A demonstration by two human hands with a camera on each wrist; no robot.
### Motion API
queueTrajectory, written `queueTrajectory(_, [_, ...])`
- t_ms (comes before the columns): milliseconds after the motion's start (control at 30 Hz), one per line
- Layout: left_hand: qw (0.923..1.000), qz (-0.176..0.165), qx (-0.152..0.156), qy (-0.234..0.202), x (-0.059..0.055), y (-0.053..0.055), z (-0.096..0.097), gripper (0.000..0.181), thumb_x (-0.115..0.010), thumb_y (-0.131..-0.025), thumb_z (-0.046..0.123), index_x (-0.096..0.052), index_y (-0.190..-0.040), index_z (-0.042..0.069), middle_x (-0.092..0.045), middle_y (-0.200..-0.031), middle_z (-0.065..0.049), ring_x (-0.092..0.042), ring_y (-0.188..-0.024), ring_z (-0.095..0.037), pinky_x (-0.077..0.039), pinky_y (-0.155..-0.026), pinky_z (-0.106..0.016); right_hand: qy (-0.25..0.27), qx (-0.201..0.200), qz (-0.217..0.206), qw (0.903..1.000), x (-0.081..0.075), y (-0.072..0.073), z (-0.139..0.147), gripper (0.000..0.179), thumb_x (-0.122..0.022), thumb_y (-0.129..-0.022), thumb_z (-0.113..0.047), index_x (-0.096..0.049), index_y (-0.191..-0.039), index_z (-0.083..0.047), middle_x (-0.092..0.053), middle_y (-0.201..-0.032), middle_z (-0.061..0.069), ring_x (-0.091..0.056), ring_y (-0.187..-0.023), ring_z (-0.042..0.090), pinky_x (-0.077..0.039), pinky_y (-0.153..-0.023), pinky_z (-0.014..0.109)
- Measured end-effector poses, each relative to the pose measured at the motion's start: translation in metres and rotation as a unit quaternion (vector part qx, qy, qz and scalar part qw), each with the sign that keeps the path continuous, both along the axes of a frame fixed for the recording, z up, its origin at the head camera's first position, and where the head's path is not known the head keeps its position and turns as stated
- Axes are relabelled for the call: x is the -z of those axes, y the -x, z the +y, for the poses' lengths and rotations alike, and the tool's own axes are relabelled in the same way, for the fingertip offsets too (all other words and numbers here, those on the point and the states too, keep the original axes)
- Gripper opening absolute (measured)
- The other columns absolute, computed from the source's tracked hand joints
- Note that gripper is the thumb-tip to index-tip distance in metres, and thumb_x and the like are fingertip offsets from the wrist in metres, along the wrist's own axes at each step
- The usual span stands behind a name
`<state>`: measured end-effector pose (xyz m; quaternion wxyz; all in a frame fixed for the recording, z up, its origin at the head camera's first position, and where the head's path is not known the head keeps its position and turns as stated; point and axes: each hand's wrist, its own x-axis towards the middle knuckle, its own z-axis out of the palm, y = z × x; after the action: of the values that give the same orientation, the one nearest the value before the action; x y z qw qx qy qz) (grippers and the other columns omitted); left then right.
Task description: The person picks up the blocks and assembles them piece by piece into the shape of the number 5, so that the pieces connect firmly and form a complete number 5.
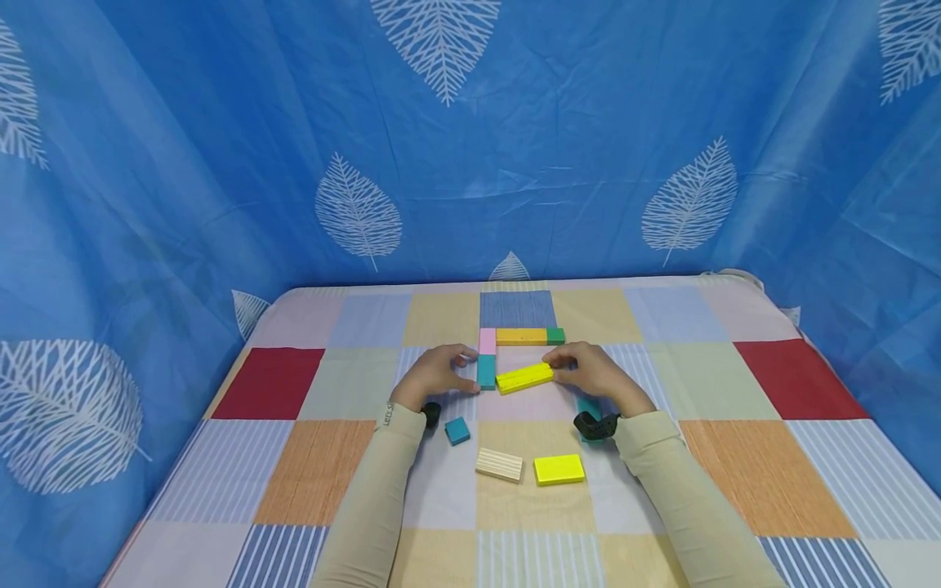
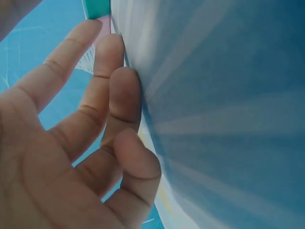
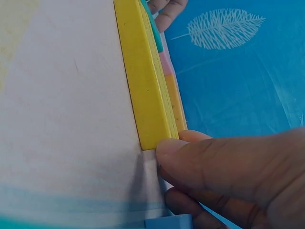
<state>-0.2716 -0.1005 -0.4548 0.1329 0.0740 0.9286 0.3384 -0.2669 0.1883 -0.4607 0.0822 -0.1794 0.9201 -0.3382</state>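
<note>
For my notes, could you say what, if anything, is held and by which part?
The right hand pinches a long yellow rectangular block by its right end.

- Small dark lettering (image 1: pixel 388 414), apparently begun with "LETS", is printed on the left sleeve (image 1: pixel 367 490) near the cuff.
- Its remaining characters cannot be read clearly.
</note>
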Motion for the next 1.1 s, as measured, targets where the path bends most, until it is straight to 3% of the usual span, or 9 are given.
queueTrajectory(300, [0.9999,-0.01,0.007,-0.012,0.001,0.001,-0.001,0.061,-0.094,-0.085,0.014,-0.07,-0.141,0.012,-0.07,-0.133,-0.015,-0.062,-0.116,-0.032,-0.056,-0.104,-0.047,0.026,-0.011,-0.003,0.9996,0.0,0.0,0.007,0.032,-0.073,-0.1,0.001,-0.071,-0.131,0.008,-0.075,-0.121,0.022,-0.068,-0.115,0.04,-0.056,-0.104,0.056])
queueTrajectory(533, [0.9996,-0.021,0.004,-0.016,0.001,0.001,-0.001,0.061,-0.092,-0.087,0.014,-0.069,-0.143,0.013,-0.069,-0.137,-0.016,-0.062,-0.12,-0.033,-0.055,-0.106,-0.047,0.048,-0.012,-0.002,0.9988,-0.009,-0.001,0.022,0.034,-0.069,-0.102,0.002,-0.068,-0.135,0.01,-0.07,-0.133,0.028,-0.063,-0.127,0.049,-0.05,-0.11,0.061])
queueTrajectory(733, [0.9996,-0.022,0.008,-0.016,0.001,0.0,-0.003,0.059,-0.092,-0.088,0.013,-0.069,-0.143,0.012,-0.069,-0.137,-0.016,-0.062,-0.121,-0.033,-0.056,-0.105,-0.046,0.057,-0.005,-0.015,0.9983,-0.016,-0.002,0.037,0.034,-0.07,-0.102,0.0,-0.069,-0.134,0.01,-0.068,-0.136,0.03,-0.063,-0.126,0.048,-0.049,-0.112,0.062])
queueTrajectory(1100, [0.9997,-0.019,0.002,-0.014,0.002,0.001,0.0,0.06,-0.092,-0.088,0.014,-0.069,-0.143,0.013,-0.069,-0.138,-0.015,-0.062,-0.122,-0.033,-0.056,-0.106,-0.046,0.049,-0.009,-0.041,0.9979,-0.01,0.002,0.053,0.035,-0.078,-0.097,-0.004,-0.072,-0.129,0.009,-0.069,-0.134,0.029,-0.064,-0.122,0.047,-0.054,-0.106,0.061])
